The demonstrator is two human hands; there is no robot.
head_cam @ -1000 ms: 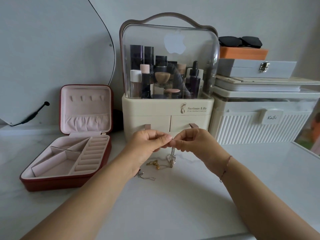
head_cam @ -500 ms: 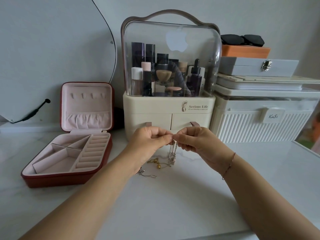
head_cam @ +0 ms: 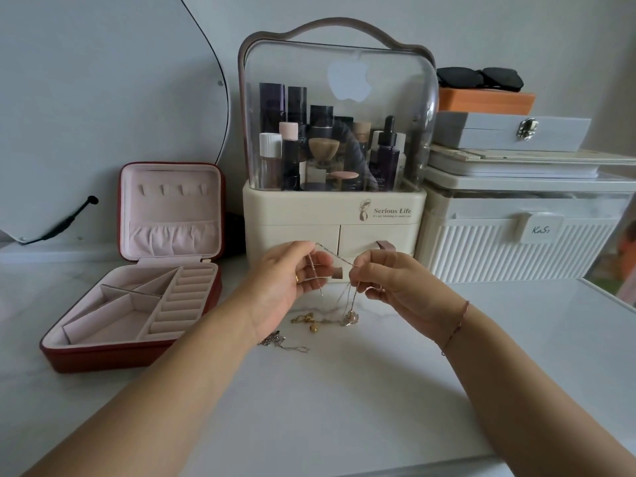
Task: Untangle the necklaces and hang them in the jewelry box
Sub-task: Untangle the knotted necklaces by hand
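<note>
Both hands meet above the middle of the white table (head_cam: 327, 407), in front of the drawers of a cream cosmetics case (head_cam: 330, 215) with a clear domed top. The left hand (head_cam: 292, 280) is turned palm up, its grip closed by curled fingers and thumb on one stretch of a silver necklace (head_cam: 335, 257). The right hand (head_cam: 389, 287), at three o'clock from it, has its grip pinched on the same chain. A short run of chain is drawn taut between them, and loose strands drop from the right fingers toward a round pendant (head_cam: 351, 318) down at the table. At six o'clock from the left hand a gold necklace (head_cam: 306, 320) lies on the table, and a second silver necklace (head_cam: 280, 340) lies partly hidden by the left wrist. The red jewelry box (head_cam: 113, 356) sits open at nine o'clock from the hands, with its pink lid upright, a row of small hooks (head_cam: 172, 191) near the lid's top and nothing visible in its compartments. A ribbed white bin (head_cam: 516, 249) stands at two o'clock from the hands.
</note>
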